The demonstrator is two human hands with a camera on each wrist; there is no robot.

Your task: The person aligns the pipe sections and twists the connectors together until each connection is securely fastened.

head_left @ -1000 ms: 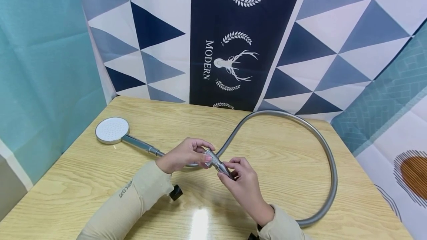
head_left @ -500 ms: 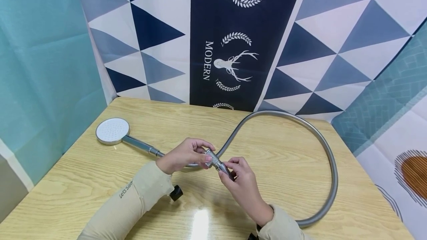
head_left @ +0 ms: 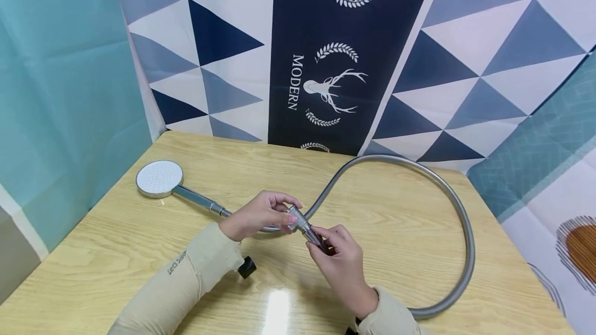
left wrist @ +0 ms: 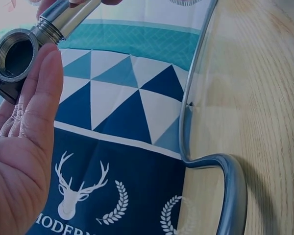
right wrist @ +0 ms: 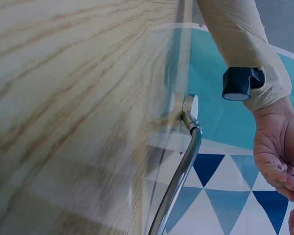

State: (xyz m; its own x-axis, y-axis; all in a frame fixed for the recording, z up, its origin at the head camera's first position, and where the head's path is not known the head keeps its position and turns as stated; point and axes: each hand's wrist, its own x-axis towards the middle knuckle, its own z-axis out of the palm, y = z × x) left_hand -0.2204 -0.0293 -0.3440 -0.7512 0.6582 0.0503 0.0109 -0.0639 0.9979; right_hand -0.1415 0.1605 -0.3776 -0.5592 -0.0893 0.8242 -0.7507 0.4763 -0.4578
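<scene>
In the head view my left hand (head_left: 258,216) pinches a small metal pipe fitting (head_left: 300,219) between thumb and fingers, above the wooden table. Its wide threaded mouth shows in the left wrist view, with threads also at the side outlet. My right hand (head_left: 340,262) grips a smooth metal connector sleeve (head_left: 315,238) that lines up with this outlet; some thread stays exposed between the two. A long grey shower hose (head_left: 467,237) loops over the table and passes under the right sleeve. Palm and fingers hide part of the connector.
A round white-faced shower head (head_left: 160,177) lies at the table's left, its handle (head_left: 195,198) joined to the hose behind my left hand. Patterned curtains (head_left: 233,66) stand along the back. A black wrist camera (head_left: 247,268) hangs under my left cuff.
The head view has shifted slightly. My right fingers have changed their grip a little on the connector sleeve; the left hand keeps hold of the fitting. Shower head and hose lie as before.
</scene>
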